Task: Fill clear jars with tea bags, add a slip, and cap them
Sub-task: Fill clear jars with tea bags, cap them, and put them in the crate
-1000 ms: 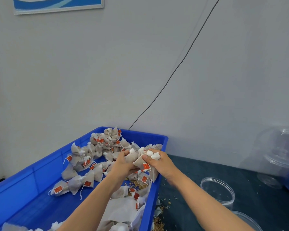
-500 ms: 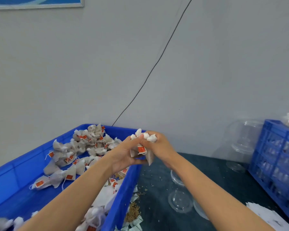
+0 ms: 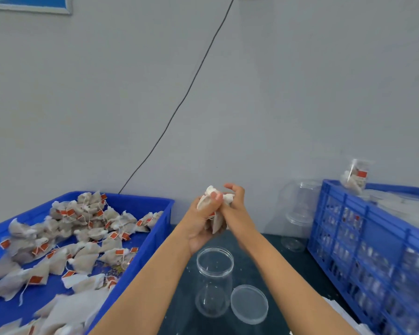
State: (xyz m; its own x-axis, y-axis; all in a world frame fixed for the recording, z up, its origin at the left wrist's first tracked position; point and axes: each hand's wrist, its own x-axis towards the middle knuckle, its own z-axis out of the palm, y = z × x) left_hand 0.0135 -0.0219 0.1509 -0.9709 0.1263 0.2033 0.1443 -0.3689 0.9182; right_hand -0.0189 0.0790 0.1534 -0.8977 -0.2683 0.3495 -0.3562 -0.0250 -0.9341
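Mesh tea bags [image 3: 214, 209], a small bunch of them, sit gathered between my two hands, raised above the dark surface [image 3: 276, 257]. My left hand [image 3: 200, 220] is curled around the bunch from the left, thumb across the top; my right hand [image 3: 232, 209] presses in from the right with fingers bent over the bags, the uppermost fingers lifted free. Both hands are closed on the load, which I judge keeps loose bags and their strings from spilling on the way over.

Directly below and a little nearer to me than my hands stands the clear jar [image 3: 214, 281], upright, mouth open, apparently empty apart from a few specks at the bottom. Its lid [image 3: 249, 303] lies flat on the surface just right of the jar, touching or nearly touching its base; I cannot tell which. It is off so the mouth stays free for filling.

Left of my left hand, the blue tray [image 3: 140, 252] holds the loose supply of bags. Right of my right hand, a blue crate [image 3: 363, 240] holds packed jars, with one filled jar [image 3: 354, 176] on top. More empty clear containers [image 3: 298, 209] stand beyond my right hand against the wall.

Assessment: filling has not begun. Next step is lowering the bunch into the mouth; stray strings may catch the rim.
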